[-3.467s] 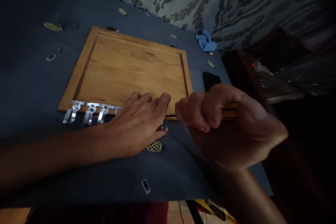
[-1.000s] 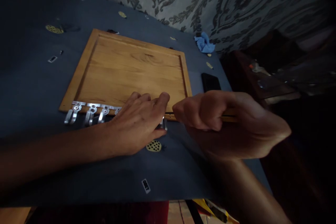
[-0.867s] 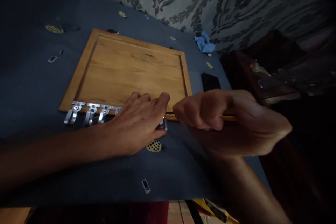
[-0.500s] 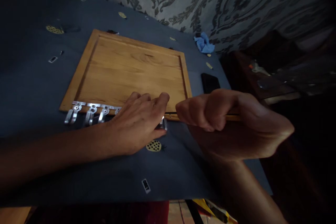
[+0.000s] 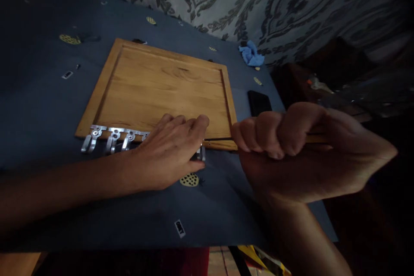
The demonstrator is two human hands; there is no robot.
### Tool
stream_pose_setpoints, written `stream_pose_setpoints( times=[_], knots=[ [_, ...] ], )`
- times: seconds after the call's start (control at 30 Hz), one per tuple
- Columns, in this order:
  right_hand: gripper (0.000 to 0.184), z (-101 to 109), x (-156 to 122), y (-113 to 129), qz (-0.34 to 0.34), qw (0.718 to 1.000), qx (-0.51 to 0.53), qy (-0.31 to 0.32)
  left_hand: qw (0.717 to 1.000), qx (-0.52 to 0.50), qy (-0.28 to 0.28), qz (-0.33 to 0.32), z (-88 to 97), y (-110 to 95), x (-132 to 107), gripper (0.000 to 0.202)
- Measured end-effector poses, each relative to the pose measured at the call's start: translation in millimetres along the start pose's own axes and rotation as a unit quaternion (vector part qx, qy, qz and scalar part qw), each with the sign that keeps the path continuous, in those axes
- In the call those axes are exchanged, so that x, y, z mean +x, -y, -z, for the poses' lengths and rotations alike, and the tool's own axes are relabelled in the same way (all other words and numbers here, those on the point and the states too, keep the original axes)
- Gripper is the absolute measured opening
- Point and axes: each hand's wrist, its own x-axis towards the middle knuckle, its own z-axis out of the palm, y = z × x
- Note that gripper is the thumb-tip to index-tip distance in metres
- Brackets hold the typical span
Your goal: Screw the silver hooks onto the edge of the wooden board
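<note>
A framed wooden board (image 5: pixel 161 86) lies flat on the cloth. Along its near edge runs a metal hook rail (image 5: pixel 115 130) with several silver hooks hanging off the edge. My left hand (image 5: pixel 171 151) is closed over the rail's right part, fingers on top of the wood and thumb below by the last hook. It hides the middle of the rail. My right hand (image 5: pixel 291 146) is wrapped round a screwdriver, whose thin dark shaft (image 5: pixel 218 139) points left along the board's near edge toward my left fingers. The tip's contact is hidden by those fingers.
A dark phone (image 5: pixel 259 102) lies right of the board. Behind it, a crumpled blue cloth (image 5: pixel 251 54) sits near the patterned wall (image 5: pixel 220 0). A small screw-like piece (image 5: pixel 78 67) rests on the blue tablecloth (image 5: pixel 136 220) at left. Dark furniture (image 5: pixel 310 90) stands at right.
My right hand has drawn away to the right and turned a little, showing more of the screwdriver shaft. My left hand has stayed on the rail.
</note>
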Motion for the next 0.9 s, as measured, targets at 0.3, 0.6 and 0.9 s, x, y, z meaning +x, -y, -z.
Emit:
stream_pose_setpoints(
  times=[0.3, 0.6, 0.9],
  knots=[
    [0.046, 3.4, 0.0, -1.0, 0.010, 1.000, -0.009, -0.002, 0.996, -0.082, 0.012, 0.044, 57.0, 5.8, -4.3, 0.019],
    [0.046, 2.1, -0.9, -1.1, 0.039, 0.999, -0.002, -0.005, 0.991, -0.093, -0.079, 0.049, 56.2, 38.9, -39.0, 0.012],
    [0.045, -1.8, 1.6, 2.8, 0.045, 0.998, 0.006, 0.035, 1.000, 0.004, -0.028, -0.007, 38.2, 27.9, -43.2, 0.031]
  ],
)
